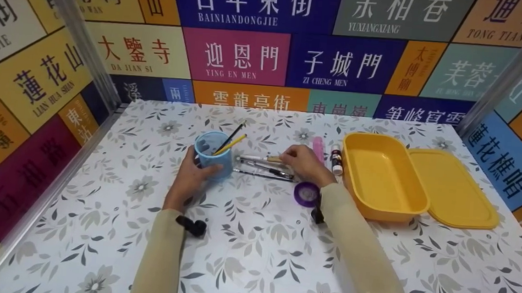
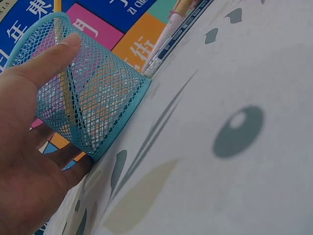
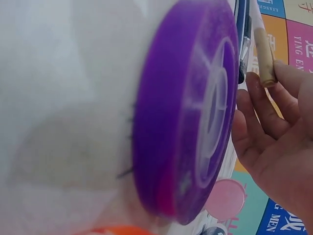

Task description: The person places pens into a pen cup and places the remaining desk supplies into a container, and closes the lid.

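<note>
My left hand (image 1: 186,180) grips a light blue mesh pen cup (image 2: 105,83), with the thumb across its near side and fingers behind. The cup is upright on the table, and a black pencil (image 1: 236,133) and a yellow pencil (image 1: 238,141) lean in it. To its right, my right hand (image 1: 306,163) pinches the tan end of a white-and-tan pen (image 3: 265,61) between thumb and fingertip. The pen lies pointing towards the cup. Just below it are a black-and-clear pen (image 1: 266,168) and a dark pencil (image 1: 259,175).
A purple tape roll (image 3: 164,112) lies close to my right wrist. Beyond that hand are a pink flat item (image 1: 318,147) and a glue stick (image 1: 336,162). A yellow box (image 1: 385,215) stands at the right, its yellow lid (image 1: 458,190) beside it. Printed panels (image 1: 242,58) border the table.
</note>
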Tool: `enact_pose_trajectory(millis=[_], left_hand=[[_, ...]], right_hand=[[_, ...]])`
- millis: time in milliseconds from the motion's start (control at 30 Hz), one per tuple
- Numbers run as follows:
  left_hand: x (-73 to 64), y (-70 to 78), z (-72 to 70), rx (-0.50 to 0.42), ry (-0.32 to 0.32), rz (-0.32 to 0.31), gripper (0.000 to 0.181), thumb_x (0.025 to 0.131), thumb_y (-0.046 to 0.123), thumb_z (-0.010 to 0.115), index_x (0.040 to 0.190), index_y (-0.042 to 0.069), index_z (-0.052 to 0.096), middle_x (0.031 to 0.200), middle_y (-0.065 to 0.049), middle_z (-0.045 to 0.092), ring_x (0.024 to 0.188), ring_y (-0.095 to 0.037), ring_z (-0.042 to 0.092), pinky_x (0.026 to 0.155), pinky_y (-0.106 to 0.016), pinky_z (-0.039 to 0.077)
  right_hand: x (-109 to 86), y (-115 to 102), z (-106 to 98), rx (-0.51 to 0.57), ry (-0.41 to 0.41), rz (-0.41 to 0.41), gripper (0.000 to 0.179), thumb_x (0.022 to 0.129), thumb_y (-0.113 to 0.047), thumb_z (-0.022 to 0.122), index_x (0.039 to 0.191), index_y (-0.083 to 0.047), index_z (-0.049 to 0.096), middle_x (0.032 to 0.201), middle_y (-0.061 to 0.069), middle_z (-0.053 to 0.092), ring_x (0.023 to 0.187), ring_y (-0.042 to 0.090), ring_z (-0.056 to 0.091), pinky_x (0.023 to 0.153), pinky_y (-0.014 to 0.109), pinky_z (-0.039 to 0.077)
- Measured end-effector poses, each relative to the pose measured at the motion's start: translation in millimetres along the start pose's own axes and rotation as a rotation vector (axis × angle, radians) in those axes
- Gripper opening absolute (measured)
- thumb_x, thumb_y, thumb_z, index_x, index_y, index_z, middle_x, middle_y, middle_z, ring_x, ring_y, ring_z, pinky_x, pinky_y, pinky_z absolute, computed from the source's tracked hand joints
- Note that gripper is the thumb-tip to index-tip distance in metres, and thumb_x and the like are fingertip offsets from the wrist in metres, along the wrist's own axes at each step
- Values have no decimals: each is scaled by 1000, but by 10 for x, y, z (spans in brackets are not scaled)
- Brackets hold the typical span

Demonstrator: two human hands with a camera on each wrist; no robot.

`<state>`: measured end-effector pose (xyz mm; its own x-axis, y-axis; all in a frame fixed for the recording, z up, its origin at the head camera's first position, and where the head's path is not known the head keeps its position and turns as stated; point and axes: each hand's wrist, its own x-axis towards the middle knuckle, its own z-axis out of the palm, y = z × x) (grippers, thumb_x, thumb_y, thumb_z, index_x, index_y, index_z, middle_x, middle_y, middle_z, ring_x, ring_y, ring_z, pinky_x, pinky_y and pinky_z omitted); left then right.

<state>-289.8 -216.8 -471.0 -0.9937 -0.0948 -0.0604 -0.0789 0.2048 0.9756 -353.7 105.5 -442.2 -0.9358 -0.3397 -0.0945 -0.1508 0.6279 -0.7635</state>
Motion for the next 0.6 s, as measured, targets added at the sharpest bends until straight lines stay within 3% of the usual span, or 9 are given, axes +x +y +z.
enact_pose_trajectory(millis=[200, 433, 600], left_hand=[[1, 0, 2, 3, 2, 10, 99, 78, 32, 86, 156, 30, 26, 161, 0, 37, 152, -22, 31, 127, -42, 25], [0, -33, 4, 45, -3, 70, 97, 79, 33, 85, 155, 23, 27, 158, -5, 39, 150, -26, 34, 125, -42, 30], [12, -21, 8, 34, 4, 42, 100, 78, 34, 86, 156, 25, 26, 160, -3, 37, 151, -25, 31, 126, -42, 28]], right_hand=[[16, -5, 37, 83, 58, -19, 26, 102, -30, 58, 110, -7, 68, 105, 12, 71, 95, 22, 64, 83, 31, 55], [13, -36, 63, 241, 124, -10, 25, 100, -28, 63, 109, -6, 68, 106, 15, 71, 97, 30, 69, 88, 42, 60], [11, -61, 67, 320, 165, -1, 26, 96, -29, 68, 111, -7, 67, 103, 9, 68, 93, 25, 69, 84, 45, 60]])
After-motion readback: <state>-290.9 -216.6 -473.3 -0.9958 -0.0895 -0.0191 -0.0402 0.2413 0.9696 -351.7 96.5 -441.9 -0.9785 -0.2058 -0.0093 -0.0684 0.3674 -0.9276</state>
